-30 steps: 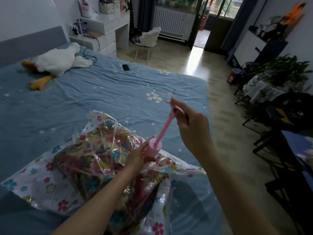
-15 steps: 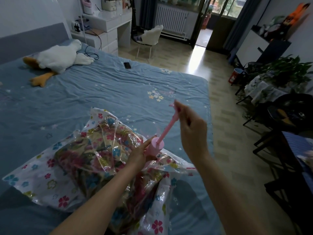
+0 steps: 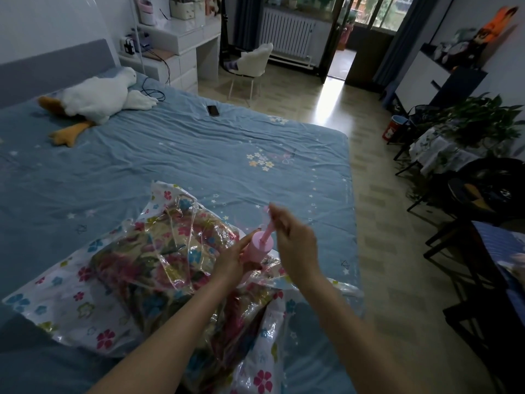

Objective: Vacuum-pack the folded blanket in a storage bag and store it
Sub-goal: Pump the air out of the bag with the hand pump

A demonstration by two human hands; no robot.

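My left hand steadies the light pink pump while my right hand pinches its handle; the bag looks slippery, the blanket soft.

— What lies on the bed?
— A clear storage bag printed with flowers, with a folded floral blanket inside it.

— And the hands?
— The left hand grips the barrel of a pink hand pump standing on the bag. The right hand pinches the plunger handle above it; the rod shows only a short way out of the barrel.

— Anything else?
— A white plush goose and a dark phone lie farther up the blue sheet, well apart from the bag.
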